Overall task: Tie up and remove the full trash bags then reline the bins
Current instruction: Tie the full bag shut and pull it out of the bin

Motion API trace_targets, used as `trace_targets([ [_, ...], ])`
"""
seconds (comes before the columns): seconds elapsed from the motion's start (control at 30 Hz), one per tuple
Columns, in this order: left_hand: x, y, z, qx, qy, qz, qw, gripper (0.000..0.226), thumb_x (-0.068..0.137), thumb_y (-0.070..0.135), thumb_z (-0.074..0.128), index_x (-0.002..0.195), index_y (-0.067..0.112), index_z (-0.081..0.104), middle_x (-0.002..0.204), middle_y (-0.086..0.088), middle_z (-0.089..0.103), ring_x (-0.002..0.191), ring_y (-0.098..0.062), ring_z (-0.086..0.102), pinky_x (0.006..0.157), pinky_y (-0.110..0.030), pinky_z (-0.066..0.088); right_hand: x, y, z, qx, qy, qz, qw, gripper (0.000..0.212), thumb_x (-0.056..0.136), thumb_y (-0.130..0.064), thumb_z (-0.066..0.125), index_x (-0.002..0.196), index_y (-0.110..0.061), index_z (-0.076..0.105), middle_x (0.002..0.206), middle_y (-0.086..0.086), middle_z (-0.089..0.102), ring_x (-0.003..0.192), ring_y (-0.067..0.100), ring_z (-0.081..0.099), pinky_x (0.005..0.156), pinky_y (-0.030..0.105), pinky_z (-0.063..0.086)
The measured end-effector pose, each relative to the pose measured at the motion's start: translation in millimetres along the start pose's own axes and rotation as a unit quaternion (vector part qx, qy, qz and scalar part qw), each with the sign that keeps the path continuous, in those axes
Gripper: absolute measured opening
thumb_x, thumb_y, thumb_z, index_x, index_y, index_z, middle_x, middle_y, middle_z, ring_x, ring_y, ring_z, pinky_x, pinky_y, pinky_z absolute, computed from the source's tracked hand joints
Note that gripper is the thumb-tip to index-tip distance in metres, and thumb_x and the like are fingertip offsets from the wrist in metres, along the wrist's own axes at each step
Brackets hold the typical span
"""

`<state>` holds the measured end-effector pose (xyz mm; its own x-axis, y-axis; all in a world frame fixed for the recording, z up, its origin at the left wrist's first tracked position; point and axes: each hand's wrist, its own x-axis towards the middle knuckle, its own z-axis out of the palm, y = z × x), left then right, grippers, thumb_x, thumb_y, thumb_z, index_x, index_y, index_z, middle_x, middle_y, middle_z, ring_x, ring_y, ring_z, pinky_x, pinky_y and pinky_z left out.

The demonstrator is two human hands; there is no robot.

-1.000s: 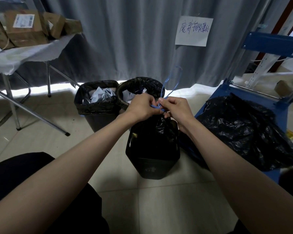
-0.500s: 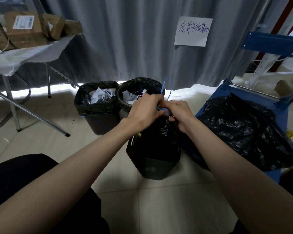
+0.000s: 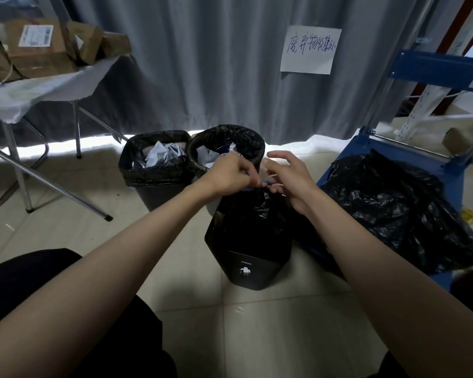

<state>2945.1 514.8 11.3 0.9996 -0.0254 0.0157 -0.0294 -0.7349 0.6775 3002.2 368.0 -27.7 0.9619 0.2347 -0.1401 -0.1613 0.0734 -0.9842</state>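
Here your left hand (image 3: 230,174) sits over the gathered neck of the black trash bag (image 3: 253,214), its fingers curled and pinching the blue drawstring (image 3: 265,182) right at the top of the bag. Your right hand (image 3: 290,178) is just beside it; its thumb and lower fingers meet at the same blue string above the bag's neck, while the upper fingers are spread and raised clear. The bag stands in the nearest black bin (image 3: 250,266), on the tiled floor (image 3: 175,268) straight ahead of you, its top bunched closed between your two hands.

Behind it stand two more bins, side by side and touching: a square bin (image 3: 153,184) on the left and a round bin (image 3: 227,143) on the right, both lined in black and holding crumpled paper. To your right a loose black bag (image 3: 393,208) lies on a blue cart (image 3: 432,159). At far left, cardboard boxes (image 3: 41,47) rest on a white-covered tabletop (image 3: 38,91). A handwritten paper sign (image 3: 310,49) hangs on the grey curtain (image 3: 202,64).
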Motion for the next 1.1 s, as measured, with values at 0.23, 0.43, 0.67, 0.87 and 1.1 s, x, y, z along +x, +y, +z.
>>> trace_targets([
  [0.23,0,-14,-13,-0.173,-0.034,-0.192,0.965,0.003,0.085,0.017,0.065,0.086,0.014,0.067,0.061,-0.001,0.033,0.051,-0.013,0.025,0.05,-0.026,0.015,-6,-3,-7,-0.148,-0.055,-0.075,0.985,0.021,0.085,-0.005,0.06,0.073,-0.019,0.07,0.073,0.0,0.068,0.067,0.009,0.058,0.053,0.019,0.044],
  [0.43,1,-8,-13,-0.214,-0.042,-0.214,0.952,0.03,0.09,0.014,0.061,0.068,0.02,0.042,0.058,0.0,0.022,0.048,-0.011,0.018,0.047,-0.026,0.011,-11,1,-2,-0.191,-0.094,-0.074,0.974,0.007,0.079,-0.012,0.075,0.078,-0.018,0.077,0.082,0.006,0.074,0.069,0.005,0.061,0.06,0.015,0.045],
  [0.67,3,-11,-11,-0.194,-0.019,-0.202,0.96,0.015,0.085,0.024,0.07,0.086,0.013,0.059,0.062,-0.006,0.032,0.053,-0.014,0.024,0.053,-0.029,0.011,-13,2,0,-0.213,-0.073,-0.08,0.971,0.01,0.075,-0.019,0.083,0.083,-0.015,0.08,0.085,0.005,0.077,0.083,0.012,0.069,0.084,0.026,0.054],
  [0.87,7,-15,-7,-0.193,0.039,-0.159,0.967,0.012,0.081,0.015,0.077,0.091,0.008,0.076,0.052,0.008,0.061,0.036,0.001,0.047,0.034,-0.008,0.028,-15,-12,2,-0.197,-0.054,-0.021,0.979,0.018,0.08,-0.019,0.069,0.062,-0.019,0.07,0.063,-0.003,0.066,0.053,-0.002,0.058,0.051,0.009,0.045],
  [1.1,12,-24,-8,-0.172,0.038,-0.099,0.979,0.002,0.079,0.016,0.079,0.08,0.016,0.078,0.08,0.005,0.075,0.08,-0.005,0.066,0.073,-0.013,0.046,-11,-21,-5,-0.201,0.025,-0.044,0.978,0.031,0.09,-0.029,0.064,0.063,-0.016,0.057,0.054,-0.003,0.055,0.042,-0.001,0.047,0.041,0.007,0.034],
])
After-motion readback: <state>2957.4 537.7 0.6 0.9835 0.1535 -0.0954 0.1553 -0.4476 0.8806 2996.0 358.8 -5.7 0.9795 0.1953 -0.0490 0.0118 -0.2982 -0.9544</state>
